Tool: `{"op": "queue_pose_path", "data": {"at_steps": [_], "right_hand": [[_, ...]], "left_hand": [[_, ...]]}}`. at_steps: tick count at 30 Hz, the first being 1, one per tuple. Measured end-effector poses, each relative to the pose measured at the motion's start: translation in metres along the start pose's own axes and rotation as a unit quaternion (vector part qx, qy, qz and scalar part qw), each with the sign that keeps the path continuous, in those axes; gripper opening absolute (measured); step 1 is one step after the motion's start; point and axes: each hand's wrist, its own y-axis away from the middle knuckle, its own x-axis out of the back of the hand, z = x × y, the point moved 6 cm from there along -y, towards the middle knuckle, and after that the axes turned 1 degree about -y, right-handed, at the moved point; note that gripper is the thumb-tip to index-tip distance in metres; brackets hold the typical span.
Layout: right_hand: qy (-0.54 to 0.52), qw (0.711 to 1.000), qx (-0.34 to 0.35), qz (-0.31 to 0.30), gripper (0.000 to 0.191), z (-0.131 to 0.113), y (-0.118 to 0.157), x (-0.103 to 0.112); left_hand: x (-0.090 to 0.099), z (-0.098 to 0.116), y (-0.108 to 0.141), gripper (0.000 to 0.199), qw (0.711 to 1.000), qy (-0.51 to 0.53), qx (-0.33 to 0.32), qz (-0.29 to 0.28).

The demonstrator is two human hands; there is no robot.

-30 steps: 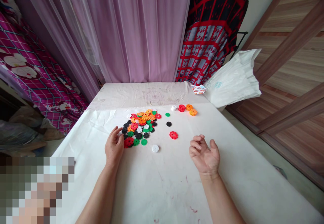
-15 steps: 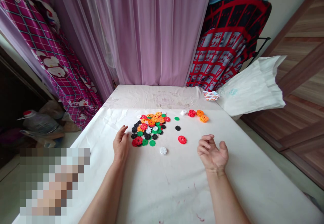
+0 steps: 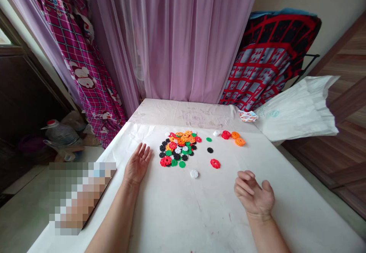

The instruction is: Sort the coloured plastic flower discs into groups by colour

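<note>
A pile of flower-shaped plastic discs [image 3: 178, 146] in red, orange, green, black and white lies on the table. My left hand [image 3: 138, 164] rests palm up to the left of the pile, fingers stretched out, holding nothing. My right hand [image 3: 254, 194] is palm up at the right, its fingers loosely curled and apart, with nothing in it. Between the hands lie a white disc stack [image 3: 194, 173] and a red disc [image 3: 215, 164]. Farther back are a black disc [image 3: 210, 150], a green disc [image 3: 209, 139], a white stack [image 3: 216, 133], a red stack [image 3: 225, 135] and orange stacks [image 3: 240, 141].
The table has a white cover [image 3: 171, 211]. At its back right are a small patterned paper box [image 3: 248, 116] and a white bag [image 3: 300, 110]. A pixelated flat object [image 3: 85, 199] lies at the left edge. Purple curtains [image 3: 183, 39] hang behind.
My left hand has turned so that its palm and spread fingers face up. My right hand has shifted slightly right and nearer. The whole view has swung left; the discs look unmoved.
</note>
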Motion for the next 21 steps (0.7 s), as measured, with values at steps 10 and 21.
{"op": "queue_pose_path", "data": {"at_steps": [10, 21], "right_hand": [[0.263, 0.962, -0.034, -0.06, 0.025, 0.053, -0.038, -0.075], [0.874, 0.432, 0.131, -0.179, 0.022, 0.165, -0.068, -0.172]], "left_hand": [[-0.002, -0.005, -0.006, 0.026, 0.995, 0.095, 0.041, -0.007], [-0.006, -0.009, -0.004, 0.029, 0.994, 0.074, 0.069, -0.035]]}}
